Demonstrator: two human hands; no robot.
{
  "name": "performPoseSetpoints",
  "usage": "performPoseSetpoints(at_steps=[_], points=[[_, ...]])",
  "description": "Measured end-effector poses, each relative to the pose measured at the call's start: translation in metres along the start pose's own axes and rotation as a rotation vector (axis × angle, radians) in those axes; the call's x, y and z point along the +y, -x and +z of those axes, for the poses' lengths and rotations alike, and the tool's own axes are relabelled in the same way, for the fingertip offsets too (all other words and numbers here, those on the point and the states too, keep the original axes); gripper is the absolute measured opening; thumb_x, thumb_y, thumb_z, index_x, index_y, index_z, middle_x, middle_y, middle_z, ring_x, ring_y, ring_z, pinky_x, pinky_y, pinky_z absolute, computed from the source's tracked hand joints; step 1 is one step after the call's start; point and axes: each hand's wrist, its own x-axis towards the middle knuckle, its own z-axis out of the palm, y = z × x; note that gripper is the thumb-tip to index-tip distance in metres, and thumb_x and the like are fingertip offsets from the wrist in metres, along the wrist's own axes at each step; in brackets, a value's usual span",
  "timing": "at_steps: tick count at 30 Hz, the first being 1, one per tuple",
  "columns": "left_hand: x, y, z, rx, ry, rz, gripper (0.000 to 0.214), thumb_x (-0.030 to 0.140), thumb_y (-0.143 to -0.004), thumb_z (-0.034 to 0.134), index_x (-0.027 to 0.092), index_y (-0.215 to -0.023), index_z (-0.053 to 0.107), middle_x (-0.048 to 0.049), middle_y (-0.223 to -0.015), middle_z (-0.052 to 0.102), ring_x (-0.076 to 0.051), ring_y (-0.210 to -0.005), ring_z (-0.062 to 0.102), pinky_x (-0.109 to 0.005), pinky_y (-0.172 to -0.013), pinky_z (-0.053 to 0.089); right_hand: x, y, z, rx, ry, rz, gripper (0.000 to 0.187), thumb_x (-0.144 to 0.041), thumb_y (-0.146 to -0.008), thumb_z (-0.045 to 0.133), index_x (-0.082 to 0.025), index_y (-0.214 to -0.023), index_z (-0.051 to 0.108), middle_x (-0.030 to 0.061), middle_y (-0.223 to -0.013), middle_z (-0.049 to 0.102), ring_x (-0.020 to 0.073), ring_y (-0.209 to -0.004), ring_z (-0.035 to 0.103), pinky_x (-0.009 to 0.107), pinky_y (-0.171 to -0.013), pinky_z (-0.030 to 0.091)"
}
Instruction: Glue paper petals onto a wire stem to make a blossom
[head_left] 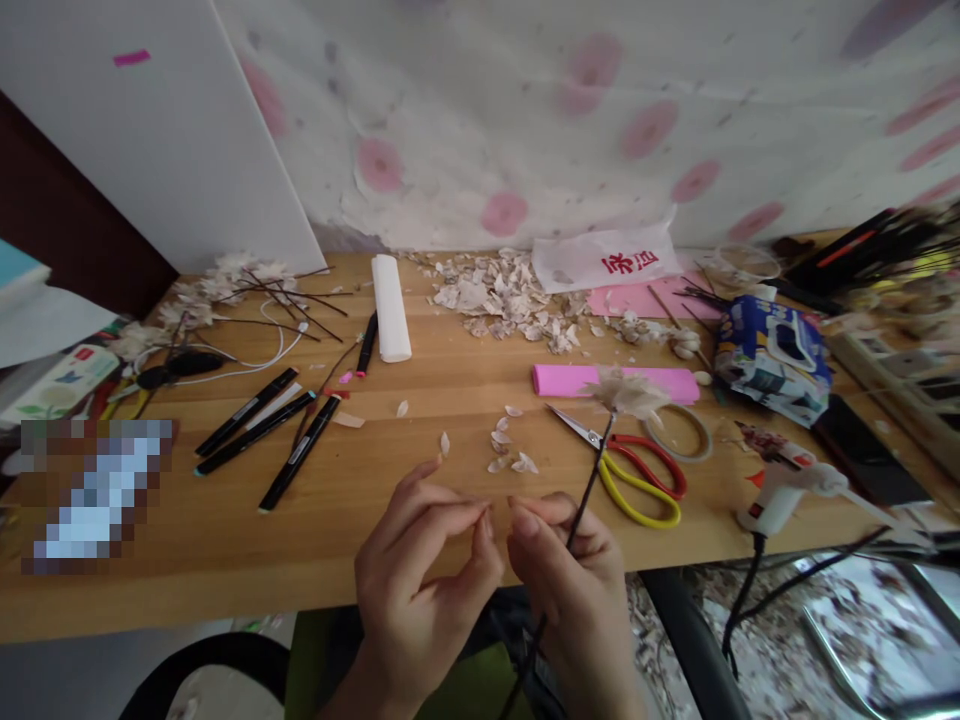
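Note:
My right hand [574, 585] is closed around the dark stem of an artificial flower [616, 393], whose pale, feathery head tilts up over the pink paper roll. Its thumb and forefinger are pinched together as well. Close beside it, my left hand [424, 560] pinches thumb against forefinger; whatever may be between those tips is too small to make out. Just beyond the fingers lie several loose pale petals [501, 437]. Scissors [636, 472] with red and yellow handles rest right of the petals, partly behind the stem.
Petals [510, 295] are heaped at the back. Markers [300, 455], a white paper roll [391, 308] and finished stems [240, 285] lie left. Right are a pink roll [559, 381], tape [701, 432], a wipes pack [776, 355], a glue gun [780, 490] and a phone [870, 450].

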Motion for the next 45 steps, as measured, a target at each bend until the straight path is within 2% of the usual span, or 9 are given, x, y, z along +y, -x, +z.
performPoseSetpoints(at_steps=[3, 6, 11, 16, 21, 28, 33, 39, 45], points=[[-0.002, -0.001, -0.001, -0.008, 0.038, -0.065, 0.021, 0.002, -0.084, 0.066, 0.022, -0.088, 0.069, 0.0029, -0.075, 0.073, -0.014, -0.069, 0.069, -0.04, -0.091, 0.063, -0.002, -0.005, 0.0, -0.073, -0.098, 0.066, 0.019, -0.037, -0.071, 0.094, -0.024, -0.069, 0.08, -0.0121, -0.04, 0.034, 0.0017, -0.037, 0.017, 0.015, -0.037, 0.018], [-0.001, -0.002, -0.002, -0.021, 0.074, -0.125, 0.018, 0.005, -0.086, 0.067, 0.022, -0.087, 0.073, 0.0005, -0.081, 0.076, -0.015, -0.081, 0.074, -0.033, -0.089, 0.062, -0.002, -0.007, 0.0, -0.138, -0.151, 0.12, 0.018, -0.037, -0.075, 0.091, -0.024, -0.071, 0.08, -0.0141, -0.039, 0.028, 0.0006, -0.036, 0.011, 0.015, -0.036, 0.014], [0.003, -0.002, -0.001, -0.008, 0.108, -0.176, 0.019, 0.007, -0.086, 0.067, 0.023, -0.087, 0.078, 0.0017, -0.082, 0.08, -0.015, -0.086, 0.077, -0.026, -0.091, 0.061, 0.0, -0.005, 0.001, -0.174, -0.164, 0.149, 0.02, -0.038, -0.077, 0.09, -0.023, -0.071, 0.078, -0.0129, -0.039, 0.032, 0.0016, -0.035, 0.015, 0.015, -0.037, 0.016], [0.002, -0.003, 0.001, -0.025, 0.176, -0.294, 0.019, 0.011, -0.086, 0.07, 0.027, -0.085, 0.08, 0.0031, -0.081, 0.081, -0.015, -0.084, 0.078, -0.026, -0.087, 0.063, 0.003, -0.006, 0.002, -0.188, -0.181, 0.153, 0.017, -0.037, -0.078, 0.09, -0.025, -0.071, 0.079, -0.0134, -0.038, 0.03, 0.0021, -0.036, 0.013, 0.016, -0.038, 0.018], [-0.001, -0.003, 0.006, 0.014, 0.183, -0.3, 0.02, 0.008, -0.085, 0.069, 0.026, -0.083, 0.078, 0.0041, -0.08, 0.081, -0.014, -0.083, 0.078, -0.025, -0.089, 0.063, 0.006, -0.008, 0.003, -0.176, -0.172, 0.146, 0.013, -0.036, -0.077, 0.091, -0.028, -0.071, 0.082, -0.0116, -0.041, 0.035, 0.0021, -0.038, 0.017, 0.016, -0.039, 0.017], [-0.007, 0.004, 0.012, 0.072, 0.083, -0.219, 0.016, 0.007, -0.083, 0.068, 0.023, -0.079, 0.072, 0.0034, -0.072, 0.076, -0.016, -0.083, 0.078, -0.031, -0.091, 0.064, 0.011, -0.008, 0.001, -0.096, -0.094, 0.125, 0.016, -0.04, -0.071, 0.094, -0.028, -0.07, 0.083, -0.0071, -0.047, 0.05, 0.0023, -0.042, 0.027, 0.014, -0.042, 0.023], [-0.012, 0.009, 0.016, 0.081, 0.073, -0.272, 0.016, 0.009, -0.083, 0.067, 0.024, -0.077, 0.068, 0.0034, -0.07, 0.074, -0.02, -0.087, 0.079, -0.037, -0.09, 0.065, 0.017, -0.011, 0.0, -0.074, 0.002, 0.08, 0.017, -0.041, -0.073, 0.092, -0.026, -0.073, 0.084, -0.0035, -0.049, 0.059, 0.0042, -0.042, 0.034, 0.015, -0.039, 0.023], [-0.008, 0.006, 0.018, 0.077, 0.12, -0.328, 0.017, 0.011, -0.085, 0.065, 0.023, -0.072, 0.067, 0.0022, -0.067, 0.074, -0.022, -0.082, 0.08, -0.037, -0.085, 0.066, 0.017, -0.014, 0.003, -0.032, 0.008, 0.056, 0.021, -0.042, -0.069, 0.094, -0.024, -0.069, 0.083, -0.0049, -0.045, 0.053, 0.0046, -0.041, 0.031, 0.015, -0.037, 0.022], [-0.007, 0.005, 0.019, 0.087, 0.125, -0.326, 0.017, 0.011, -0.085, 0.065, 0.023, -0.073, 0.066, 0.0035, -0.064, 0.073, -0.017, -0.066, 0.075, -0.037, -0.082, 0.066, 0.016, -0.015, 0.007, -0.061, -0.027, 0.04, 0.019, -0.041, -0.071, 0.093, -0.024, -0.069, 0.083, -0.0083, -0.042, 0.045, 0.0024, -0.039, 0.02, 0.015, -0.036, 0.019]])
